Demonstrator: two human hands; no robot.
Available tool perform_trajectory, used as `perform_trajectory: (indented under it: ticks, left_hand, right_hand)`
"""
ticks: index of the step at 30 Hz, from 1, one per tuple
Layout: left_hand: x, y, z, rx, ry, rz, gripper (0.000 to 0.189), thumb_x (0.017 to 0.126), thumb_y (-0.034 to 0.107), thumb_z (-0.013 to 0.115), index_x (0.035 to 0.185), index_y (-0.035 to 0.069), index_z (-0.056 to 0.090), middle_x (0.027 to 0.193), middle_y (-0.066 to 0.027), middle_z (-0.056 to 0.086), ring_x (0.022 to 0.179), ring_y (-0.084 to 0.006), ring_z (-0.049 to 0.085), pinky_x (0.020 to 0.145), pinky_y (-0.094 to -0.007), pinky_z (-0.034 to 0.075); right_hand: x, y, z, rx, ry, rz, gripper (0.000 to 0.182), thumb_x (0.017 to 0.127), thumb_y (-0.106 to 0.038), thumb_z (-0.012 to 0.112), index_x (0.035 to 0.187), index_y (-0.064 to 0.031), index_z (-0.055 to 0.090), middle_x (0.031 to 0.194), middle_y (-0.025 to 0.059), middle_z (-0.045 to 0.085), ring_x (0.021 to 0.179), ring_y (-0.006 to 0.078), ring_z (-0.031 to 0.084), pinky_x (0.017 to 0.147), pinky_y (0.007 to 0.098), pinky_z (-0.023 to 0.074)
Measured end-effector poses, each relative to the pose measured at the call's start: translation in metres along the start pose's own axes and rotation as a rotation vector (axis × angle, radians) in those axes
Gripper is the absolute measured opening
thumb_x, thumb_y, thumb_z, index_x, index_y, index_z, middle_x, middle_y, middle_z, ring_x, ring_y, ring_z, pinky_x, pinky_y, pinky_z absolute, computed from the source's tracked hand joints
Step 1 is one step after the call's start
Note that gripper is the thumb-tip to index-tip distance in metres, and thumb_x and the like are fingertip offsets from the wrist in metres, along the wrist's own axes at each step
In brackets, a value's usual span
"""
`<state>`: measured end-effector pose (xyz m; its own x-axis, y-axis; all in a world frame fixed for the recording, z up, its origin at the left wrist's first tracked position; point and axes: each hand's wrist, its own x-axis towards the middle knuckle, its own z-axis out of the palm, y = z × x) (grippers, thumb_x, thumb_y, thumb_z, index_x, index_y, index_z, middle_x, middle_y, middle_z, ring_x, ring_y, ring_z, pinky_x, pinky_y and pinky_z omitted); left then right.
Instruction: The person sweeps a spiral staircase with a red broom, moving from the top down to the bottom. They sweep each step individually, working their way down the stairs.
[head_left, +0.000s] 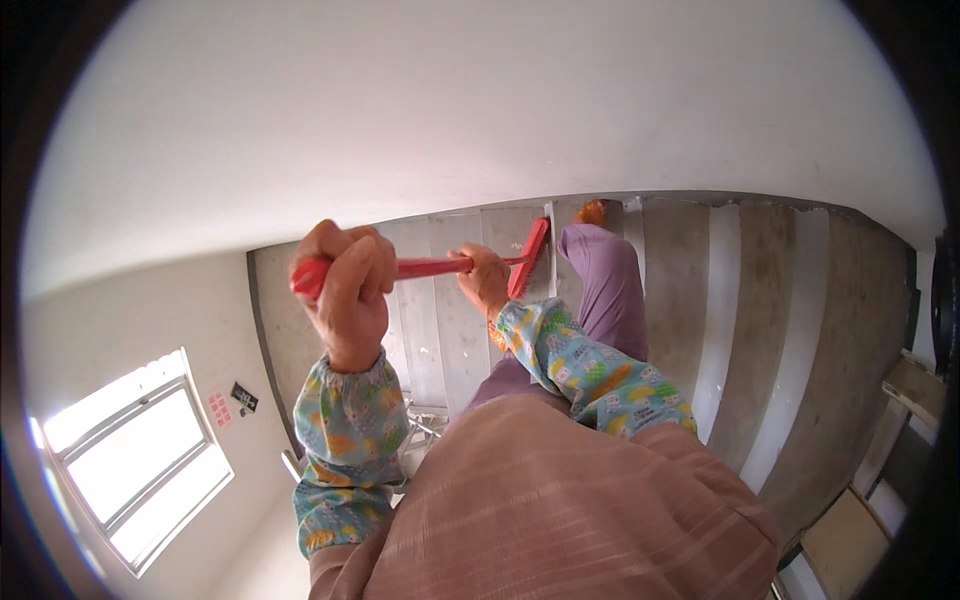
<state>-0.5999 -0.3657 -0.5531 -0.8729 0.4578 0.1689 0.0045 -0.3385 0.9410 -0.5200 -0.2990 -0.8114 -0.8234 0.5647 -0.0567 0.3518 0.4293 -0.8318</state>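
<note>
A red broom extends from left to right in front of me, with both hands wrapped around its handle (429, 268). My left hand (343, 289) grips the top end of the handle, closest to the camera. Farther down, my right hand (484, 279) is closed around the same handle. The broom's red head (531, 256) has its bristles on a step, by a pale strip at a step edge. Patterned sleeve covers reach to both wrists.
Grey stairs (675, 292) with pale bands run along a white wall (480, 97). My orange-shod foot (591, 213) rests close to the wall, beyond the broom head. Metal railing parts (421, 433) show beside my left sleeve. A window (139, 457) is at lower left.
</note>
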Motion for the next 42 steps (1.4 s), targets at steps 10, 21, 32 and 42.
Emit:
perform_trajectory:
  ticks: [10, 21, 32, 42]
  left_hand:
    - [0.002, -0.023, 0.007, 0.246, 0.396, 0.025, 0.032, 0.085, 0.004, 0.055, 0.062, 0.012, 0.034, 0.05, 0.0009, 0.035, 0.045, -0.0102, 0.035, 0.049, -0.0275, 0.034]
    - [-0.014, 0.008, -0.018, -0.034, 0.038, -0.126, 0.028, 0.086, -0.001, 0.052, 0.064, 0.009, 0.037, 0.05, -0.0024, 0.038, 0.048, -0.0127, 0.04, 0.051, -0.0285, 0.038]
    - [-0.061, -0.006, -0.023, 0.275, 0.494, 0.052, 0.034, 0.09, 0.005, 0.052, 0.063, 0.013, 0.032, 0.05, 0.0016, 0.033, 0.046, -0.0085, 0.03, 0.05, -0.0266, 0.032]
    - [-0.09, 0.037, -0.015, 0.355, 0.419, 0.184, 0.03, 0.089, 0.001, 0.046, 0.064, 0.011, 0.032, 0.048, -0.0005, 0.037, 0.043, -0.0089, 0.034, 0.045, -0.0261, 0.031]
  right_hand:
    - [0.025, 0.024, 0.035, -0.05, -0.205, 0.066, 0.009, 0.08, -0.017, 0.054, 0.082, -0.0103, 0.058, 0.083, 0.0113, 0.063, 0.087, 0.0337, 0.059, 0.071, 0.0446, 0.0462]
    - [0.008, 0.02, -0.003, -0.133, -0.262, 0.045, 0.009, 0.073, -0.016, 0.054, 0.071, -0.0071, 0.055, 0.073, 0.0142, 0.06, 0.078, 0.0376, 0.058, 0.065, 0.0474, 0.0444]
    - [-0.002, 0.017, 0.066, -0.052, -0.482, -0.12, 0.01, 0.075, -0.016, 0.055, 0.073, -0.0088, 0.061, 0.078, 0.0138, 0.063, 0.081, 0.0365, 0.06, 0.07, 0.0467, 0.0478]
    - [-0.03, -0.02, 0.06, 0.109, -0.642, -0.217, 0.006, 0.075, -0.013, 0.056, 0.074, -0.0074, 0.056, 0.078, 0.014, 0.06, 0.083, 0.0348, 0.059, 0.071, 0.0456, 0.046]
